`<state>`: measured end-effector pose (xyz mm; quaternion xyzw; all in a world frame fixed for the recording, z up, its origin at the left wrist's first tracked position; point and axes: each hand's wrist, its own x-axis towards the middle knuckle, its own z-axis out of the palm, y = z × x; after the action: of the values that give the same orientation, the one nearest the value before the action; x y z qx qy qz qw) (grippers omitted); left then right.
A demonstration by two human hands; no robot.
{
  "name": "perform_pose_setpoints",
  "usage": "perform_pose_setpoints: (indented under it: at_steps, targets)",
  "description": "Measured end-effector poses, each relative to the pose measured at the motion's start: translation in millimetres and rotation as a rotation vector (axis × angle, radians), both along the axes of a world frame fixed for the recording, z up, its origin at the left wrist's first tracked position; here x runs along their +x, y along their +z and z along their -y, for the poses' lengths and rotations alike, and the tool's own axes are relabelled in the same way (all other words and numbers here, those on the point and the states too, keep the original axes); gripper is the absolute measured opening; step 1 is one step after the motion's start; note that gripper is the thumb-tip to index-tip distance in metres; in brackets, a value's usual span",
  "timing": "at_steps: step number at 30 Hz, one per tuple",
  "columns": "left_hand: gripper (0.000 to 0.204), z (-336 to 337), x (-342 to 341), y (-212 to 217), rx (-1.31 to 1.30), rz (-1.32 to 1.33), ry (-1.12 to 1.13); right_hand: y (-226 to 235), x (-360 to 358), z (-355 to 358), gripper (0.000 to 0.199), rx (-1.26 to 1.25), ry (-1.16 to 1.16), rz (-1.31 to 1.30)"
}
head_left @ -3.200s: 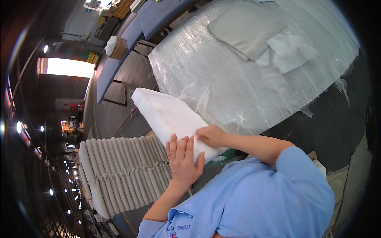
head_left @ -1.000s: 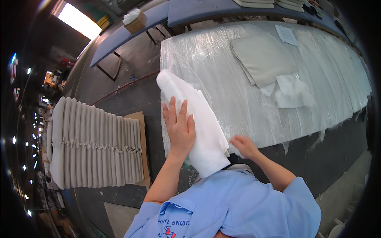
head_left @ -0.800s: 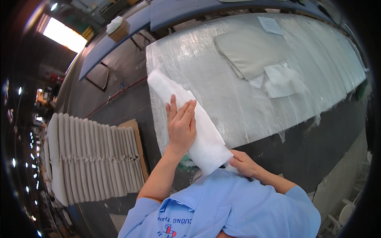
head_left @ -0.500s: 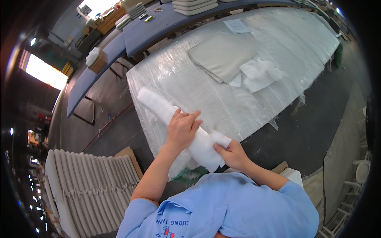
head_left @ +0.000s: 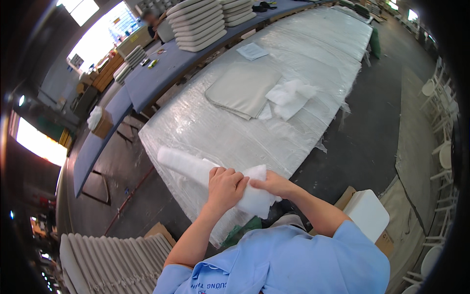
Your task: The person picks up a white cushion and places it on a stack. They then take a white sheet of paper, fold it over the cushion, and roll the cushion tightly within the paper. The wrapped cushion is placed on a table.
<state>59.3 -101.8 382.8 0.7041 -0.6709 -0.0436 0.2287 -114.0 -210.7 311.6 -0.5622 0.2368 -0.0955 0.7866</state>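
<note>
A white roll of wadding (head_left: 183, 165) lies across my front, over the near end of the plastic-covered table (head_left: 196, 132). My left hand (head_left: 226, 187) is closed over its middle, fingers curled on top. At the roll's right end my right hand (head_left: 273, 184) pinches a loose flap, thumb on top and fingers mostly hidden beneath. The wadding's ragged lower edge hangs toward my shirt. Farther up the table lie a pile of flat grey fabric pieces (head_left: 240, 90), loose white wadding scraps (head_left: 291, 99) and a sheet of paper (head_left: 252, 51).
Stacked grey cushions (head_left: 115, 259) stand low on the left. Blue benches (head_left: 161, 66) run along the far left, carrying cushion stacks (head_left: 196, 24) and a box of white stuffing (head_left: 102, 122). A white rounded box-like thing (head_left: 368, 215) is by my right elbow. Another person (head_left: 152, 24) is far back.
My left fingers, raised and spread before, have closed onto the roll. My hands are closer together, and the roll lies flatter. The view has shifted, so the table sits farther left.
</note>
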Motion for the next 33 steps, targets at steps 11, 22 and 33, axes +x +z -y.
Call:
perform_pose_setpoints:
  at_steps: [11,22,33]
  targets:
    - [0.036,-18,-14,-3,-0.143,0.054,-0.183,-22,25,8,0.040,-0.084,-0.012,-0.172]
    - [0.051,9,-17,-10,0.092,0.313,-0.321,-71,82,46,0.057,-0.610,0.199,-0.380]
    - [0.046,73,-25,28,0.516,0.496,-0.513,-199,-44,104,0.032,-0.592,-0.280,-0.560]
